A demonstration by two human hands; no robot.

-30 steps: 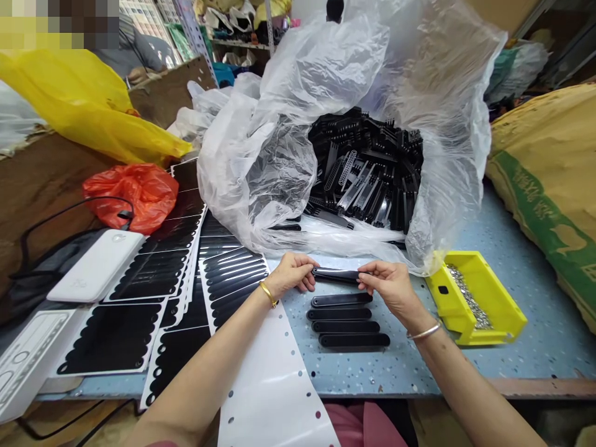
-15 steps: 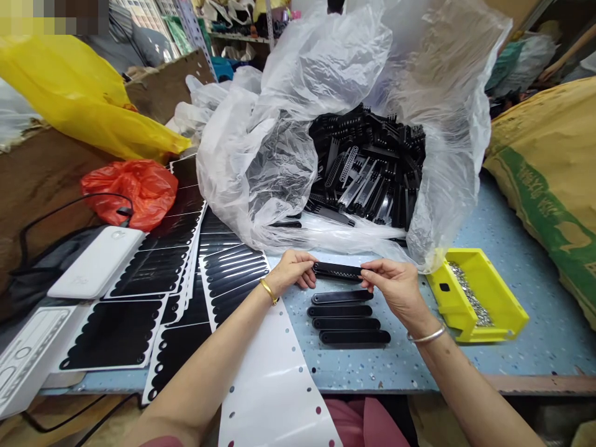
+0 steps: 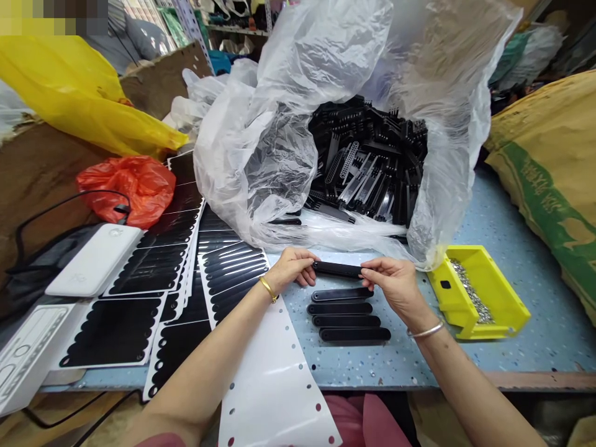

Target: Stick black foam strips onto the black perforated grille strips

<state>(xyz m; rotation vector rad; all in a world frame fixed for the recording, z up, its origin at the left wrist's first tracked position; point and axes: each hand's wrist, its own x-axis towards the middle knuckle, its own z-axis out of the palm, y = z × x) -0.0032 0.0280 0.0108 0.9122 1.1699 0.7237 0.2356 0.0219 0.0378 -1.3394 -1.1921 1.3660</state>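
Note:
A slim black plastic piece with rounded ends (image 3: 339, 269) is held level above the table, its upper face plain black. My left hand (image 3: 294, 268) pinches its left end between thumb and fingers. At the other end, my right hand (image 3: 391, 282) grips it the same way. Just below, several like black pieces (image 3: 347, 309) lie in a loose stack of rows on the blue speckled table (image 3: 410, 366). Beneath my left forearm lies a sheet of black strip stickers (image 3: 233, 264), with its bare white backing (image 3: 274, 372) running toward me.
Behind my hands, a clear plastic bag (image 3: 261, 186) lies open, full of black plastic parts (image 3: 367, 167). A yellow bin (image 3: 505, 310) with small metal bits stands right. Sticker sheets (image 3: 112, 332), a white power bank (image 3: 95, 261) and a red bag (image 3: 133, 189) are left; a sack (image 3: 554, 167) is far right.
The lattice pattern that showed along the held piece's face is no longer visible; the face now looks evenly black. Both hands keep their grip in nearly the same place.

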